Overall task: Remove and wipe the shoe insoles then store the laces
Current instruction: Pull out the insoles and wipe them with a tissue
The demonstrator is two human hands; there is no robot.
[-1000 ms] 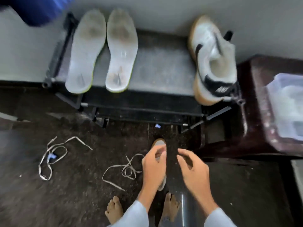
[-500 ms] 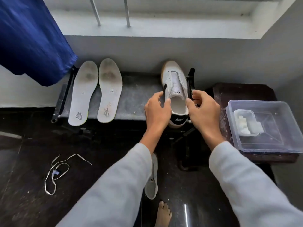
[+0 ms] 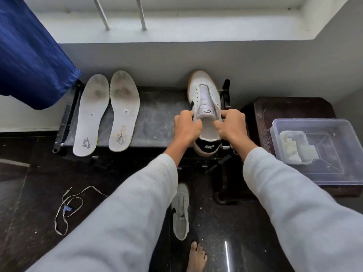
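A white lace-less shoe (image 3: 204, 91) with a black heel tab stands on the dark bench (image 3: 157, 118), toe to the wall. My left hand (image 3: 186, 127) grips the left edge of its opening and my right hand (image 3: 230, 125) grips the right edge. Two worn white insoles (image 3: 92, 114) (image 3: 123, 110) lie side by side on the bench's left part. On the floor, a second white shoe (image 3: 181, 211) lies between my arms. A loose lace (image 3: 66, 209) lies on the floor at the left.
A clear plastic box (image 3: 334, 146) holding white cloth pieces (image 3: 294, 148) sits on a dark wooden stool (image 3: 290, 108) to the right of the bench. A blue curtain (image 3: 29, 55) hangs at the upper left. My bare foot (image 3: 196, 256) stands on the dark floor.
My hands rose from the floor to the shoe on the bench and closed on the sides of its opening. That shoe went from lying on its side to standing upright.
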